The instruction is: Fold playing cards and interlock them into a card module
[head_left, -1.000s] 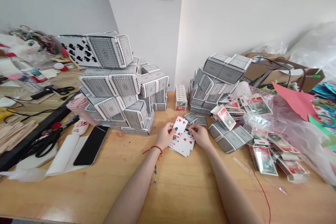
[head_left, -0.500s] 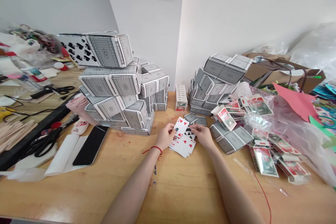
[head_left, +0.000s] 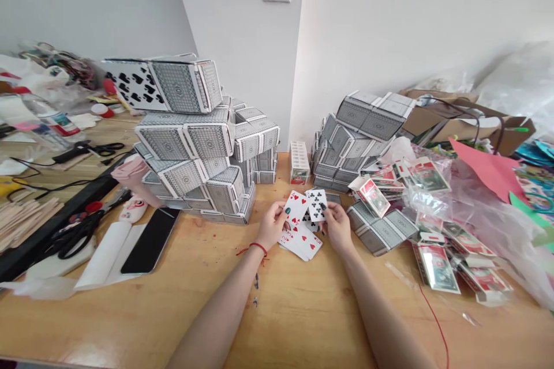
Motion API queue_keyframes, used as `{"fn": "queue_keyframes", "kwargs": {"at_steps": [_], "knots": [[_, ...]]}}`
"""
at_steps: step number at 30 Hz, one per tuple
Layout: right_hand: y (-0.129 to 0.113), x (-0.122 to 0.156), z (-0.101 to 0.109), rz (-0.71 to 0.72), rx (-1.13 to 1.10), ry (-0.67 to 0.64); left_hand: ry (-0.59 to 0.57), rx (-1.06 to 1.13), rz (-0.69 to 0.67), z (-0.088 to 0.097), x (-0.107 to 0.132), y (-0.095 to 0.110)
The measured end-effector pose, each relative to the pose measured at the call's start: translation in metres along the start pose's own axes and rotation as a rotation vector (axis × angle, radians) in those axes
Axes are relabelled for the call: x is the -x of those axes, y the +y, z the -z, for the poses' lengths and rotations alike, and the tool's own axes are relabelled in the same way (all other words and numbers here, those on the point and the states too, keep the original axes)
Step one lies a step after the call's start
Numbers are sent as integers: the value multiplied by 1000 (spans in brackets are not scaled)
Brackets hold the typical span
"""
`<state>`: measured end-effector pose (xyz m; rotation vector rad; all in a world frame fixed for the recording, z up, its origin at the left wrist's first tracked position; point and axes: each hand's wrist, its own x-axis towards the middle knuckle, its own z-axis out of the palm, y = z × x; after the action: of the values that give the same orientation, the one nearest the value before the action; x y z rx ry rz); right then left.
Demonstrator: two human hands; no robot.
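My left hand (head_left: 272, 225) pinches a playing card with red hearts (head_left: 296, 206), its face turned toward me. In my right hand (head_left: 338, 227) is a playing card with black clubs (head_left: 317, 203), held upright close beside the hearts card. Below both hands, a loose spread of face-up cards (head_left: 305, 242) lies on the wooden table; hearts show on the top ones. Another clubs card partly shows between the hands, and I cannot tell what supports it. Just behind my right hand, grey-backed cards (head_left: 333, 198) are mostly covered by it.
Stacked blocks folded from cards rise at left (head_left: 208, 138) and right (head_left: 367, 121). A card-box pack (head_left: 299, 164) stands between them. Opened card boxes (head_left: 437, 262) and clear plastic lie at right. A phone (head_left: 150, 240), paper roll (head_left: 104, 256) and black scissors (head_left: 80, 233) are at left.
My right hand has lifted a clubs card up from the spread to beside the hearts card. My left hand keeps the hearts card, which is slightly lower and tilted.
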<state>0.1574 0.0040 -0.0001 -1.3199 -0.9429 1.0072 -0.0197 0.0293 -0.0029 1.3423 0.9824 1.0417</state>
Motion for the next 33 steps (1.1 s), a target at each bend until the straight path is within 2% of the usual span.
{"fn": "queue_keyframes", "kwargs": {"at_steps": [6, 10, 14, 19, 22, 26, 33], "knots": [[-6, 13, -14, -42, 9, -236, 18, -56, -28, -1, 4, 8], [-3, 12, -10, -85, -4, -300, 10, -102, -37, -1, 5, 11], [-1, 9, -6, -119, -68, -338, 74, -93, -36, 0, 3, 6], [2, 5, -5, -138, -185, -332, 167, -66, -16, 0, 2, 1], [2, 3, -4, -124, -235, -318, 166, -23, 31, -1, 3, 3], [2, 2, -4, -93, -185, -338, 169, 4, 60, -4, 3, 5], [3, 2, -6, -45, -28, -154, 147, -155, -45, -2, 4, 2]]}}
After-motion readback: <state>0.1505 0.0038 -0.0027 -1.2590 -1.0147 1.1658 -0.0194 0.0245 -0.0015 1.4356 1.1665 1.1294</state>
